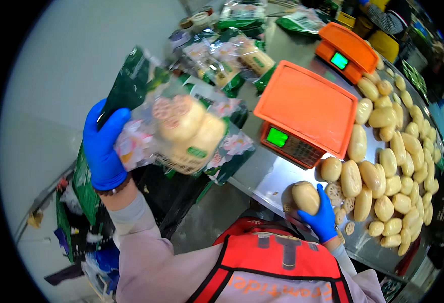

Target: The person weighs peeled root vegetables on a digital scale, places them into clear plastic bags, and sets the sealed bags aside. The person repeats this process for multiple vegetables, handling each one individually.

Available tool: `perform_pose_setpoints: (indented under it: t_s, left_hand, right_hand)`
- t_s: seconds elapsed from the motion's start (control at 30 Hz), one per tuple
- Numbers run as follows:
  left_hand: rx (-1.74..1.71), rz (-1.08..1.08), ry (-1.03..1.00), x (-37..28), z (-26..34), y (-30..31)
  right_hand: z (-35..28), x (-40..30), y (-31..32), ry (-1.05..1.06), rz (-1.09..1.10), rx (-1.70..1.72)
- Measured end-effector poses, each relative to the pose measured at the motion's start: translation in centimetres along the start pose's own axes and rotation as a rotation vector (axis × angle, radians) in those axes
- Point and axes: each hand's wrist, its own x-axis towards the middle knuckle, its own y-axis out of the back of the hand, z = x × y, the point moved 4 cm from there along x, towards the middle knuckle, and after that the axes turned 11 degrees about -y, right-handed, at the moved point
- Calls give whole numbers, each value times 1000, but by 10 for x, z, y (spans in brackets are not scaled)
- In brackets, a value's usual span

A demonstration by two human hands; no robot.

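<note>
Gloved in blue, my left hand (108, 146) grips the top edge of a printed plastic bag (135, 146). Peeled lotus root pieces (191, 125) show through its clear window, some with holed cut ends. The bag hangs tilted over the table's left edge and is slightly blurred. My right hand (322, 216), also in a blue glove, holds a single peeled lotus root (306, 197) low over the steel table. Beside that hand lie small cut lotus root slices (334, 192). An orange digital scale (307, 106) stands beyond, its pan bare and its display lit green.
A large pile of peeled lotus roots (388, 163) covers the table's right side. A second orange scale (347, 49) stands farther back. Filled bags (222, 64) lie at the back left. Crates with clutter (82, 212) are on my left. Another person's sleeve (386, 21) shows top right.
</note>
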Motion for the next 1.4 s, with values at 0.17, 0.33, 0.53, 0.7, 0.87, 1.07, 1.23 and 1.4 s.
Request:
perform_pose_setpoints:
  t_s: [0.17, 0.33, 0.53, 0.7, 0.87, 1.07, 1.23, 1.4]
  left_hand:
    - [343, 198, 97, -48, -55, 128]
    - [530, 62, 347, -94, -147, 178]
    - [505, -253, 541, -117, -230, 206]
    - [678, -483, 459, -127, -310, 208]
    - [1143, -386, 276, -120, -362, 210]
    - [764, -89, -74, -88, -291, 106]
    - [528, -621, -92, -175, -206, -57]
    - [804, -726, -51, -207, -227, -84]
  right_hand:
    - [10, 9, -1, -3, -98, 84]
    - [9, 15, 4, -52, -178, 187]
    - [14, 16, 0, -86, -189, 232]
    - [-6, 4, 3, 93, 111, 16]
    - [-10, -2, 1, 120, 170, -100]
    - [-16, -2, -2, 48, 119, -96]
    - [9, 12, 6, -122, 67, 280]
    - [14, 16, 15, -113, -38, 237]
